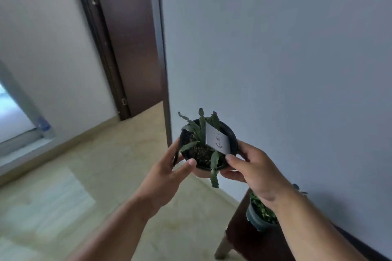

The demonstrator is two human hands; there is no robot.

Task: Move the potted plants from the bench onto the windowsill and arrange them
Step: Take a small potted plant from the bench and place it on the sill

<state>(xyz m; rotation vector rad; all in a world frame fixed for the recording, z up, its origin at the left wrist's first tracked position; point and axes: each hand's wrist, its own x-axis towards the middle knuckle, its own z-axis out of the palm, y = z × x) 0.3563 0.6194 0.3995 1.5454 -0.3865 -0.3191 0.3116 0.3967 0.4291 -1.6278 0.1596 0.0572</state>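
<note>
Both bare forearms reach up from the lower edge. Between them a round black plastic pot (209,146) is held in the air, filled with coarse dark gravelly soil and flat, jointed green stems (one droops over the near rim); a white card tag (218,138) stands upright in it. The left hand (169,167) cups the pot's left wall, fingers (172,150) curled round it. The right hand (254,167) grips the right side, thumb on the rim. Below the right wrist, a second small potted plant (262,214) with speckled leaves sits on the dark wooden tabletop (244,237), against the pale wall (275,48). Glossy beige floor tiles (106,165) stretch open leftward to a dark door frame (127,48) and a low window ledge (23,144).
</note>
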